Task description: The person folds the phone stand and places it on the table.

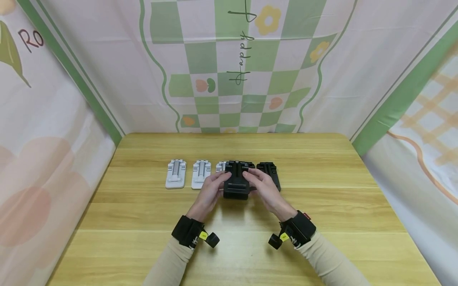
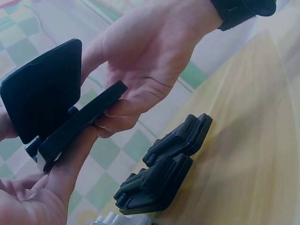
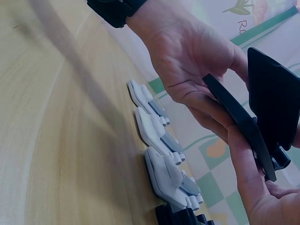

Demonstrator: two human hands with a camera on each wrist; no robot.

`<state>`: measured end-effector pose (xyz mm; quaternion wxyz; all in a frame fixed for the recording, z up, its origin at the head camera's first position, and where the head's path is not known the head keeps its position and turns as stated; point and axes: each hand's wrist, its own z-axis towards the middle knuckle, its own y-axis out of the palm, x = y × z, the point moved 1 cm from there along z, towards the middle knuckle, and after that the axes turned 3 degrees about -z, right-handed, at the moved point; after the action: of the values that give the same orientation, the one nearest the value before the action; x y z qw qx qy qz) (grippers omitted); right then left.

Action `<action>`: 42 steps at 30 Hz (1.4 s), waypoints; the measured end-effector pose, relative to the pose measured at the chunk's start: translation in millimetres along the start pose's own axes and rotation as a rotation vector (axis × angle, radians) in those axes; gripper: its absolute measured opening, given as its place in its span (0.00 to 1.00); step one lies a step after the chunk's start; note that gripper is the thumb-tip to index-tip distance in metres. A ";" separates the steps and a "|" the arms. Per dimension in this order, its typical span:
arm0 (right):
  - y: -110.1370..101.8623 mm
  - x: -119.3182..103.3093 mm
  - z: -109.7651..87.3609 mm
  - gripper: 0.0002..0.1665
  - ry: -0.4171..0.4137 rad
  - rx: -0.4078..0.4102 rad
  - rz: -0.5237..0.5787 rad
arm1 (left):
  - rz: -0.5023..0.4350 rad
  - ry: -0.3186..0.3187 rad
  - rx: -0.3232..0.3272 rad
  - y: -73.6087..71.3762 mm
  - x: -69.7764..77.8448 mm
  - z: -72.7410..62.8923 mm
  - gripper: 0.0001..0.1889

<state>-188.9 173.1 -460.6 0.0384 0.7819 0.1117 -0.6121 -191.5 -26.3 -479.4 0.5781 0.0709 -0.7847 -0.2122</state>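
Observation:
Both hands hold a black folding phone stand above the table. Its base and top plate stand apart at an angle, hinged at one end, as the left wrist view shows on this phone stand. The left hand grips its left side, thumb on top and fingers underneath. From the other side the right hand grips it the same way. Behind it, two more black stands lie folded: one black stand at the right end, another black stand mostly hidden in the head view.
Three white folded phone stands lie in the row to the left: an outer white stand, a middle white stand and a white stand partly covered by the left hand in the head view. The wooden table meets a patterned curtain behind.

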 end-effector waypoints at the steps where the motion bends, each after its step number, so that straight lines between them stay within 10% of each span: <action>1: 0.1 0.0 0.0 0.40 0.003 0.002 0.001 | 0.002 0.000 0.000 -0.2 0.0 -0.1 0.36; 42: -1.3 7.5 0.3 0.37 -0.022 -0.023 0.028 | 0.011 0.017 -0.050 1.4 -5.2 3.0 0.28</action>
<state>-187.8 175.3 -467.8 0.0572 0.7761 0.1072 -0.6188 -192.4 -22.4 -484.1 0.5875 0.0541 -0.7746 -0.2280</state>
